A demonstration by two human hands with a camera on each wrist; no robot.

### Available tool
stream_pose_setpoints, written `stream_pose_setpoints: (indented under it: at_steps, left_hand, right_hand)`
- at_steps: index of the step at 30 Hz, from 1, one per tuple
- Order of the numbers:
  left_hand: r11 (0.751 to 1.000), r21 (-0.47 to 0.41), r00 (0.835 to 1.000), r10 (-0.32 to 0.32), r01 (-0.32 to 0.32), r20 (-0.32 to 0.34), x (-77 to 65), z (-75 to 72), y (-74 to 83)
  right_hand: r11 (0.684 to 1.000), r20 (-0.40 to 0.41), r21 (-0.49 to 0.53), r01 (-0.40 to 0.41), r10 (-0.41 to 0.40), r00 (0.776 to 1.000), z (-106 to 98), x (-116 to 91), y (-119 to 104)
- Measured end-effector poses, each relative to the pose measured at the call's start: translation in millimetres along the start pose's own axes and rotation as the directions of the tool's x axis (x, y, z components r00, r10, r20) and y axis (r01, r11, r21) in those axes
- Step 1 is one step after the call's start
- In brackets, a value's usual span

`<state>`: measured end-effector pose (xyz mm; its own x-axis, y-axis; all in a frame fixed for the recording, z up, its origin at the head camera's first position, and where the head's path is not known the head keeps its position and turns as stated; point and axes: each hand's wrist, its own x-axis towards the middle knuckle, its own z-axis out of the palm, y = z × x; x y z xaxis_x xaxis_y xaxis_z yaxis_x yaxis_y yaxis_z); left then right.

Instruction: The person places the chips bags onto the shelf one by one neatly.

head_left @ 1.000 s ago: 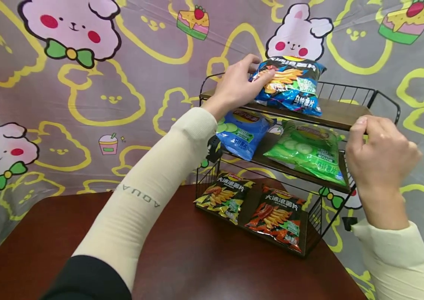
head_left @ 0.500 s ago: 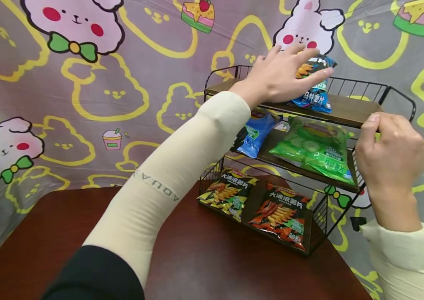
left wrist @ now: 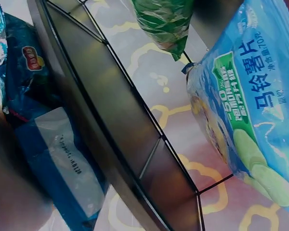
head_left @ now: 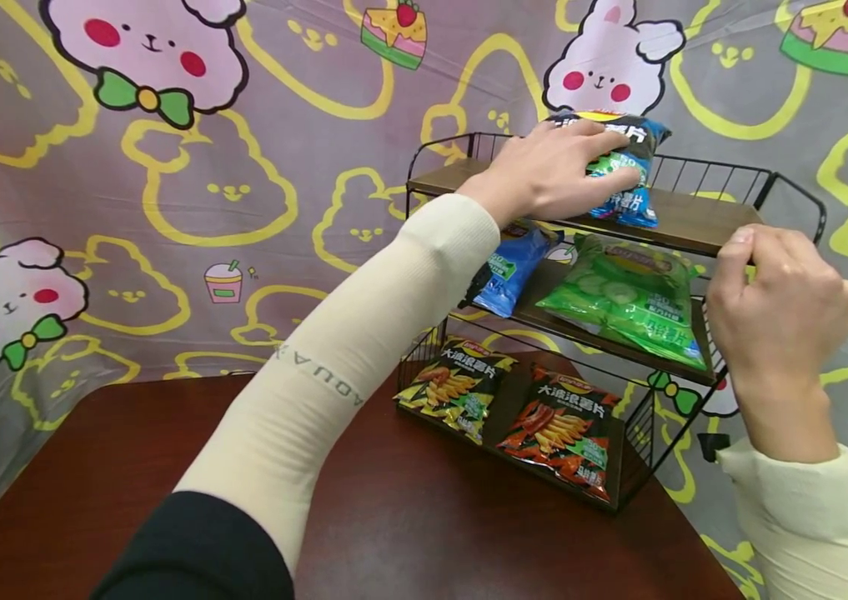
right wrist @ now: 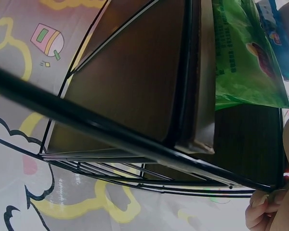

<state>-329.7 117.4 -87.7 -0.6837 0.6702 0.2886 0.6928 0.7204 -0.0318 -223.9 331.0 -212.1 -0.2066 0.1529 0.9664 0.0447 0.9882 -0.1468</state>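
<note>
On the top shelf of a black wire rack [head_left: 701,221] stands a blue-and-black chip bag [head_left: 644,146]. My left hand [head_left: 554,171] lies across its front with fingers extended, covering much of the print. From the left wrist, the side of that same chip bag [left wrist: 70,159] appears close to the shelf edge. My right hand [head_left: 784,308] grips the rack at the top shelf's front right corner. The right wrist view shows the right hand's fingers [right wrist: 260,209] curled at the end of the black rail. What lies inside that fist is hidden.
A blue chip bag [head_left: 509,275] and a green one, the cucumber-print bag [head_left: 626,300], lie on the middle shelf. Below are a yellow-black chip bag [head_left: 457,387] and a red-black chip bag [head_left: 562,425]. The rack stands on a dark red table [head_left: 408,525] before a patterned curtain [head_left: 191,192].
My left hand has let go of the bag's left side and moved right across its front. Its raised fingers then came down onto the bag. The right hand keeps its hold on the rack.
</note>
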Motion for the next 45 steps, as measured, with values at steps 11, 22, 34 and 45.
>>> stream_pose_setpoints:
  at_steps: [11,22,34,45]
  left_hand:
    - [0.997,0.041,0.997,0.066,-0.067,0.029,-1.5,-2.3,-2.1]
    - [0.991,0.079,0.994,0.105,-0.108,0.035,2.5,-4.1,-4.3]
    - [0.991,0.065,0.991,0.115,-0.120,0.066,-0.9,-17.5,-8.0]
    - [0.986,0.113,0.990,0.112,-0.122,0.086,-8.6,-19.7,4.6]
  right_hand:
    - [1.000,-0.005,-0.004,0.002,-0.002,1.000,-1,0,0]
    - [1.000,0.018,0.003,-0.006,0.006,1.000,-2,-1,0]
    - [1.000,0.032,0.000,-0.005,0.005,0.999,-2,-2,0]
    - [1.000,0.026,-0.012,-0.001,0.002,1.000,-1,0,1]
